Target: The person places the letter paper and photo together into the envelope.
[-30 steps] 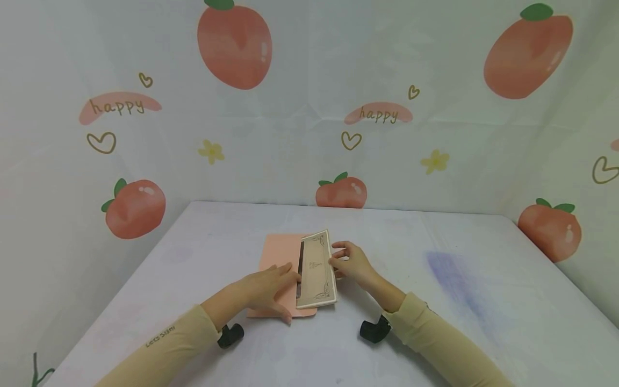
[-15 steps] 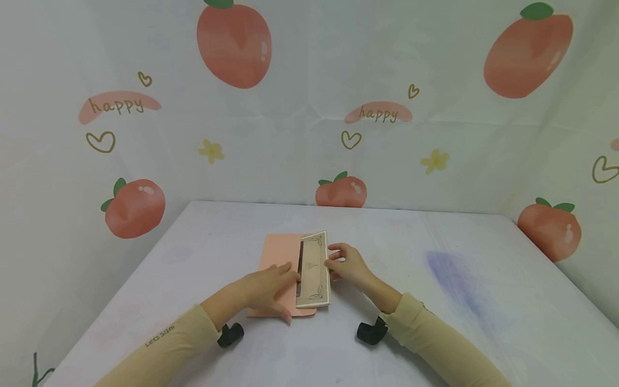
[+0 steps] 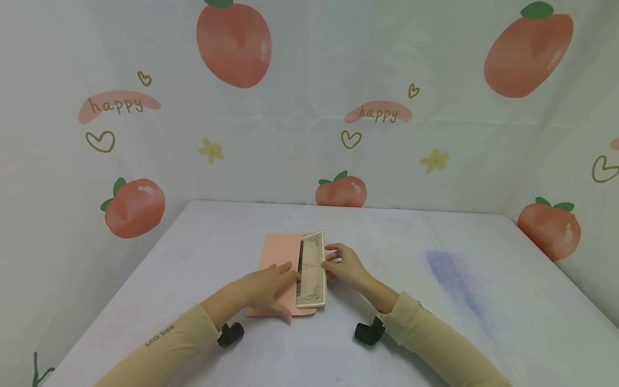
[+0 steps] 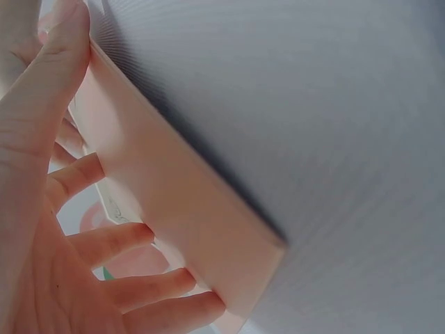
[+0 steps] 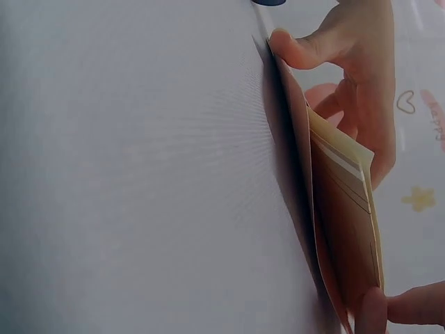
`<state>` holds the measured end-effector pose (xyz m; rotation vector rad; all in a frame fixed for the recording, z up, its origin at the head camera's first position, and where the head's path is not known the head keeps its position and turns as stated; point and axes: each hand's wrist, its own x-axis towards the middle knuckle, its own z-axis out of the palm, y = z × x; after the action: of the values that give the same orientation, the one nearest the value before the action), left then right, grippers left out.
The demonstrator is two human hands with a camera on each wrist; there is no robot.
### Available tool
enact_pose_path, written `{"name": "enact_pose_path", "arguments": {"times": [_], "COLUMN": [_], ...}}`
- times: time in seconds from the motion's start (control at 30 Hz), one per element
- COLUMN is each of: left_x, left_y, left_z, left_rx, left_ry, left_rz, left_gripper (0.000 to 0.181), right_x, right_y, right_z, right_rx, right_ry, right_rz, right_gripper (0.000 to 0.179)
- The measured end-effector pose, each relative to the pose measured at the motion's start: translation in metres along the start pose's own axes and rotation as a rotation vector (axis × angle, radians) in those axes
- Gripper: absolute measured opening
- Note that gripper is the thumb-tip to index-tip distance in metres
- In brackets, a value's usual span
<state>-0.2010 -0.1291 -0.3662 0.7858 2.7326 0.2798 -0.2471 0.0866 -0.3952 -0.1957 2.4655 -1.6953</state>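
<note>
A pink envelope (image 3: pixel 280 250) lies on the table, its opening on the right side. A cream card (image 3: pixel 311 269) with ornate corner scrolls and a pale border sticks out of that side, its left part hidden in the envelope. My left hand (image 3: pixel 268 287) rests on the envelope, fingers spread over its top and the thumb at the near edge. At the card's outer edge, my right hand (image 3: pixel 350 269) pinches it between thumb and finger. In the right wrist view the card (image 5: pixel 348 188) tilts up from the envelope's flap.
The table (image 3: pixel 435 333) has a white cover with a purple smudge (image 3: pixel 454 279) on the right. A white curtain (image 3: pixel 290 145) printed with peaches hangs behind it. Black wrist cameras (image 3: pixel 231 335) (image 3: pixel 369 332) hang under both wrists.
My right hand has moved left with the card, and less of the card shows outside the envelope. The left hand has stayed in place on the envelope.
</note>
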Motion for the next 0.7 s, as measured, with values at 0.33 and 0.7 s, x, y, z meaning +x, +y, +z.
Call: {"name": "enact_pose_path", "arguments": {"times": [0.33,0.7], "left_x": [-0.0011,-0.0007], "left_y": [0.0001,0.0001], "left_z": [-0.001,-0.0004], "left_rx": [-0.002,-0.006], "left_ry": [-0.004,-0.006], "left_rz": [-0.012,-0.007], "left_gripper": [0.078,0.08], "right_x": [0.0013,-0.0014], "right_y": [-0.0014,-0.0007], "right_z": [0.0022,0.0062], "right_rx": [0.004,0.005], "right_ry": [-0.019,-0.015], "right_rz": [-0.007,-0.044], "right_gripper": [0.045,0.046]}}
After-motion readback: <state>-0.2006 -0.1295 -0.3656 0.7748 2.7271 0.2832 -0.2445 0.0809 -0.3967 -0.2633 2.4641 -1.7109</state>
